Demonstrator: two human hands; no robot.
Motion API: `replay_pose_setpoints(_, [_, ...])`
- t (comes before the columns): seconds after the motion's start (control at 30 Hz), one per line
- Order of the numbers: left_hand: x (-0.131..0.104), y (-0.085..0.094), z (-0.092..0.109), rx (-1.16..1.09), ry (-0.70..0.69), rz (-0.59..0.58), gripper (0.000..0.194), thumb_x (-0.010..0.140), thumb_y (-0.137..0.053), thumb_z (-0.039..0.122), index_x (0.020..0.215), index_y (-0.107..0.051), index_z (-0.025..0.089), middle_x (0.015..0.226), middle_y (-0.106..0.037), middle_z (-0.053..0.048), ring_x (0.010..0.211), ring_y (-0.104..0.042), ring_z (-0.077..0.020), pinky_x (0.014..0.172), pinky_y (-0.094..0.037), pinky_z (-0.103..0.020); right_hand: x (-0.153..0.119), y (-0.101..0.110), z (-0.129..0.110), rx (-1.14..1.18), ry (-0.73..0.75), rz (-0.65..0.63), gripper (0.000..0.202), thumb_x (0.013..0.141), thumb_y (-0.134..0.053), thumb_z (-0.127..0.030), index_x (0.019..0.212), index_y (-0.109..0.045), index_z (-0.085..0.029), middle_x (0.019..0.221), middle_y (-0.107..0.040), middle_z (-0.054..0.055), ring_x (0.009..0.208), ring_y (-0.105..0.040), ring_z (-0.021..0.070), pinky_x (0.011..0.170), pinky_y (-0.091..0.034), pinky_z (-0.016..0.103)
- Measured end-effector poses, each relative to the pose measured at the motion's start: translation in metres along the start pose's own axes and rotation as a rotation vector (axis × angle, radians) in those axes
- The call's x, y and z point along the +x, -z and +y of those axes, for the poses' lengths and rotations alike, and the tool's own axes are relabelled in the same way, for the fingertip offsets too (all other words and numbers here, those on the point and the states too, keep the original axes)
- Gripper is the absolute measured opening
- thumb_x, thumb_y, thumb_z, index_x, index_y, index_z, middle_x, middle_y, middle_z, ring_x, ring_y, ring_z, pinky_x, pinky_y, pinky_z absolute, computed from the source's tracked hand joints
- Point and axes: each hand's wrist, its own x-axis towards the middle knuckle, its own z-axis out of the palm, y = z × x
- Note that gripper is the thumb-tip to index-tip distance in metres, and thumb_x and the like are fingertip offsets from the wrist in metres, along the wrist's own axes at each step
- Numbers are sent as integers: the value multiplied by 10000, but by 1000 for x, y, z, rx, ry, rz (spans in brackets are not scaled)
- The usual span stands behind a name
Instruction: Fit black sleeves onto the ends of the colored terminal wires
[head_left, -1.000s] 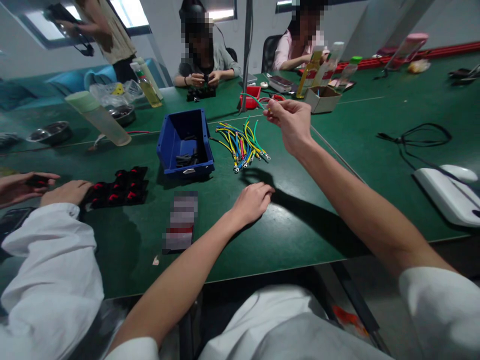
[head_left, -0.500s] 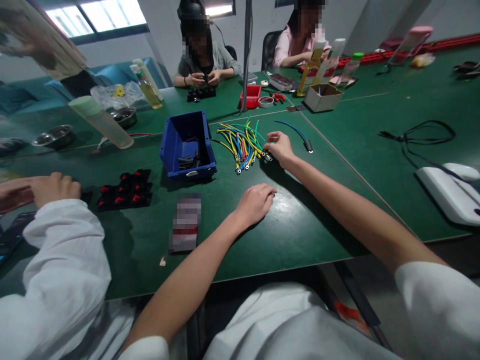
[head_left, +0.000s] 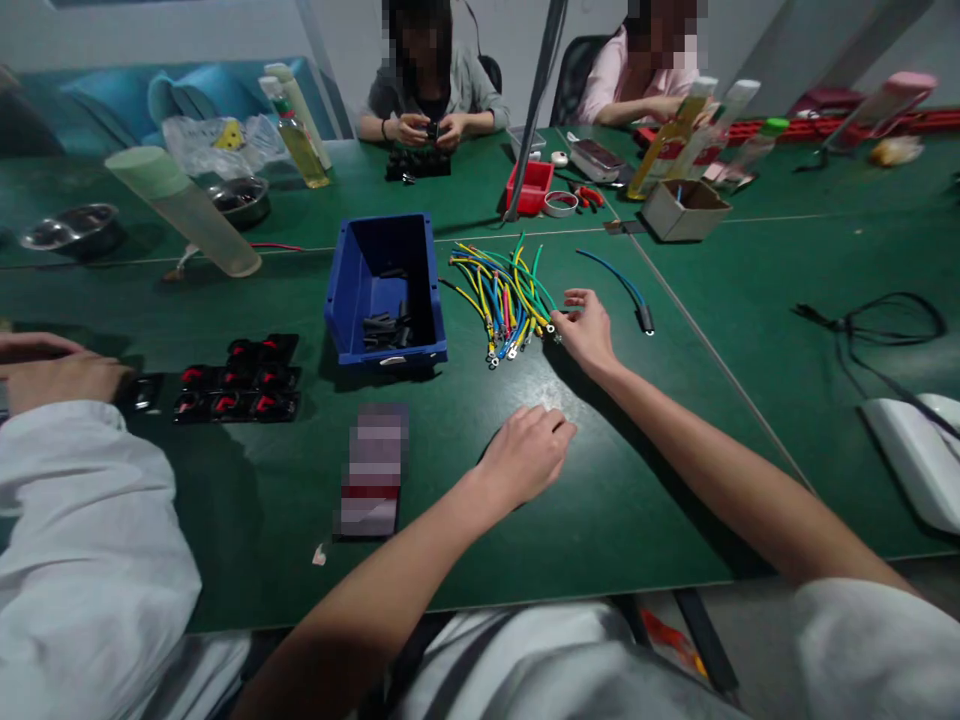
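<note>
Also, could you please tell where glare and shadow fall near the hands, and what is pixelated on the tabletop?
Head view: pale glare on the green table just beyond the left hand; head view: dark shadow along the near side of the right forearm; head view: blocky pixels over the flat rectangular item.
</note>
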Motion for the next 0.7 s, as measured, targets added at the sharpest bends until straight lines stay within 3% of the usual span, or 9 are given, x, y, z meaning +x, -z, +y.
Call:
replay_pose_setpoints(0.2, [2,3,-1,26,-20,-9,176,918,-483,192,1052,-597,174,989,-621,-63,900,-561,-217,778,-436,-362,16,0,6,-32,-45,-138,421,692,-595,-222,1103,-627,-143,945,-708,117,719,-644,224,735,-522,404])
replay_pose_setpoints(0.4, [3,-6,-8,-26,-23,34,212,922,-471,188,1085,-607,175,965,-666,-57,898,-594,-210,776,-435,-357,36,-3,11,-94,-8,-183,282,745,-636,-330,941,-703,-139,722,-687,92,648,-624,231,710,-508,394])
replay_pose_setpoints(0.57, [9,-15,-16,-95,133,250,251,938,-420,191,1063,-637,173,891,-709,-33,839,-641,-182,770,-447,-330,47,-16,11,-70,-10,-242,167,725,-642,-281,821,-694,-155,678,-667,75,604,-586,204,641,-483,350])
replay_pose_setpoints(0.7, [12,-15,-26,-133,386,420,239,917,-454,200,1006,-676,192,799,-714,-20,714,-644,-141,703,-433,-267,48,-29,4,-69,22,-186,149,736,-589,-234,842,-666,-161,725,-675,82,652,-589,209,683,-477,347])
